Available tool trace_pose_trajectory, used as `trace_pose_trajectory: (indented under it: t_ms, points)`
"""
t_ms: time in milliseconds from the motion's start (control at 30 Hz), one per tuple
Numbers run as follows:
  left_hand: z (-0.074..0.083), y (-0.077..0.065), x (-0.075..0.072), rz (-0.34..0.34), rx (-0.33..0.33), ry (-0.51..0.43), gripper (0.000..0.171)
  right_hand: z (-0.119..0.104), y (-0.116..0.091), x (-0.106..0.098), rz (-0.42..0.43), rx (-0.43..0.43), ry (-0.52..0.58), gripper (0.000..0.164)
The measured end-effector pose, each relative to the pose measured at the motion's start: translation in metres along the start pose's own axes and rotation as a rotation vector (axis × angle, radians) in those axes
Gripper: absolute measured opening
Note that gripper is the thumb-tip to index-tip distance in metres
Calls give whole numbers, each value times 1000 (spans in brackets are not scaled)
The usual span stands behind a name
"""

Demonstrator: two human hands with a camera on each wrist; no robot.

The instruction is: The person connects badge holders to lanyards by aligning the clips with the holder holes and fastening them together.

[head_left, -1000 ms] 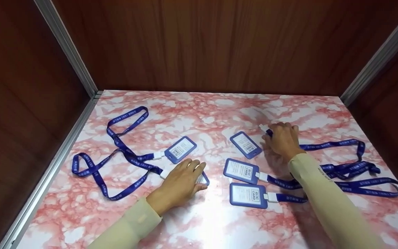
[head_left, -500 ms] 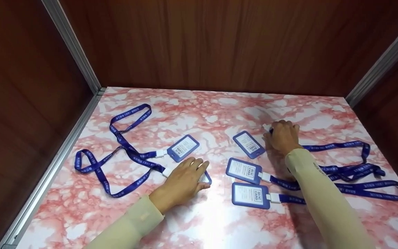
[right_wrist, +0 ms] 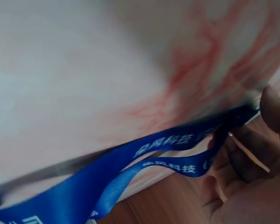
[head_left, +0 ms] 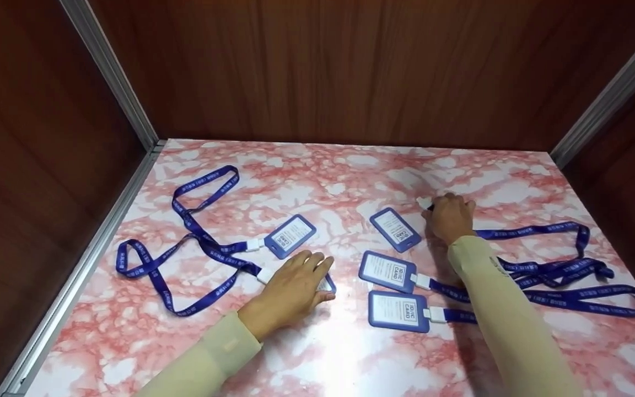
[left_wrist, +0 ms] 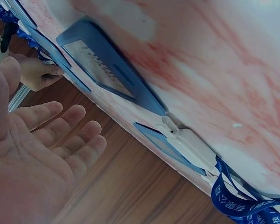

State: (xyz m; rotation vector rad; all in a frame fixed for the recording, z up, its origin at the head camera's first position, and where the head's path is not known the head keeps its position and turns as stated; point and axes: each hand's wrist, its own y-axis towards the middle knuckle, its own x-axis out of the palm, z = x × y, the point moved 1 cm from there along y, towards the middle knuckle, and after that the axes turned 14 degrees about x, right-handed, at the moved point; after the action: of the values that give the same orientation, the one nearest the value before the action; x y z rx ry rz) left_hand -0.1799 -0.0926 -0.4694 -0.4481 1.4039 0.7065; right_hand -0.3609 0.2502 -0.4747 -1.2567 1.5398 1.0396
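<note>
At the left, two blue lanyards (head_left: 190, 223) cross on the red-and-white marbled table (head_left: 317, 176); a white clip (head_left: 253, 244) joins one to the upper left badge (head_left: 290, 236); my left hand (head_left: 290, 284) is over the lower left badge (head_left: 326, 284), hiding most of it, fingers relaxed and a little spread; right of centre, the loose badge (head_left: 395, 229) lies tilted, its slotted end toward me; nearer me are the middle badge (head_left: 387, 271) and the near badge (head_left: 398, 311), one below the other, each clipped to a strap running rightward under my pale sleeve (head_left: 507, 325); my right hand (head_left: 451, 216) pinches the held lanyard (head_left: 538, 228) near its end clip (head_left: 424, 203), which pokes out near the loose badge; farthest right, the blue straps (head_left: 576, 300) lie in folds and loops.
</note>
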Motion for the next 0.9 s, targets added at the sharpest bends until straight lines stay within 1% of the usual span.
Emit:
trace_pose_trajectory:
  t_ms: [67, 167, 333, 467, 667, 767, 900]
  points:
    - [0, 1, 0, 0, -1, -3, 69, 0, -1, 0, 37, -12, 5, 28]
    - [-1, 1, 0, -4, -4, -6, 69, -1, -1, 0, 53, -19, -2, 23]
    - [-1, 3, 0, -24, -17, -17, 70, -5, 2, 0, 22, -7, -31, 28]
    - [0, 5, 1, -21, -13, -11, 70, -7, 3, 2, 19, -5, -49, 30]
    - [0, 6, 1, -1, 8, -6, 69, -6, 4, 7, 58, -22, 4, 22]
    - [0, 7, 0, -15, 0, -23, 69, -7, 2, 7, 53, -38, 17, 19]
    - [-1, 8, -2, -35, -16, -42, 70, -8, -1, 3, 73, -76, 39, 15]
